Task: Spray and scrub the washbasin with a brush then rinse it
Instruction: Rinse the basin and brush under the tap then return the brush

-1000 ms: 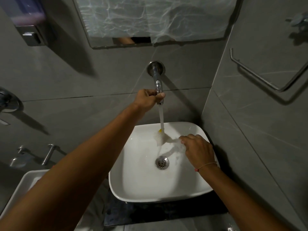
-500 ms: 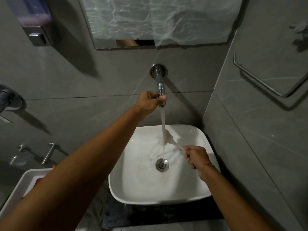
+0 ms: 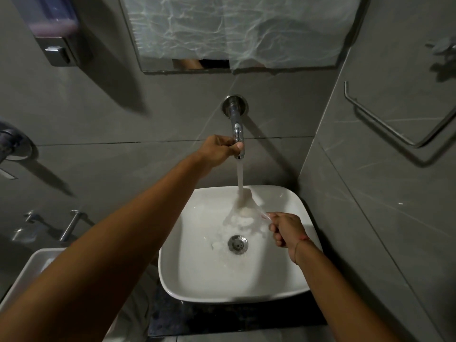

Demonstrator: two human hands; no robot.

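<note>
Water runs from the chrome wall tap (image 3: 237,129) into the white washbasin (image 3: 197,272). My left hand (image 3: 219,150) is closed around the tap's spout end. My right hand (image 3: 287,229), over the basin's right side, grips the clear handle of a pale brush (image 3: 246,203). The brush head sits directly under the stream and is blurred by the splashing water. Foamy water spreads around the metal drain (image 3: 237,244).
A soap dispenser (image 3: 56,38) hangs on the wall at upper left, and a film-covered mirror (image 3: 234,30) above the tap. A metal towel rail (image 3: 394,124) is on the right wall. Another white fixture (image 3: 27,275) and chrome fittings (image 3: 71,224) are lower left. The basin rests on a dark counter (image 3: 234,317).
My right hand turned from palm-down over the brush to a fist on its handle, keeping the brush head under the stream. My left hand stayed on the tap.
</note>
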